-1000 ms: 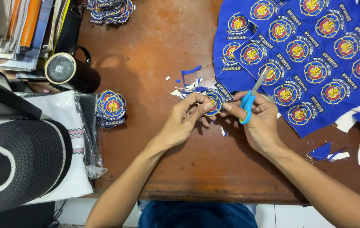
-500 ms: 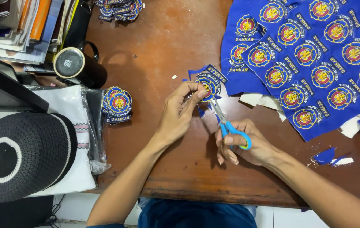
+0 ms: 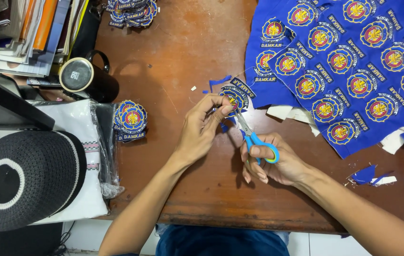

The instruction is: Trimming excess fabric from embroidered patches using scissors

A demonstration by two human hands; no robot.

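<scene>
My left hand [image 3: 205, 125] pinches a round blue embroidered patch [image 3: 236, 96] above the brown wooden table [image 3: 183, 52]. My right hand [image 3: 268, 163] grips small scissors with blue and yellow handles [image 3: 254, 138], their blades pointing up and left into the patch's lower edge. A big blue cloth sheet [image 3: 349, 61] covered with several of the same patches lies to the right of both hands.
A stack of cut patches [image 3: 130, 119] sits left of my left hand, another pile [image 3: 132, 11] at the table's far edge. A black mug [image 3: 87, 78], stacked books [image 3: 22, 33] and a black-and-white knitted cap [image 3: 24, 178] are at the left. Blue scraps [image 3: 368, 175] lie right.
My right hand with the scissors came down from the right of the patch to below it, blades now aimed up into the patch. My left hand turned the patch slightly.
</scene>
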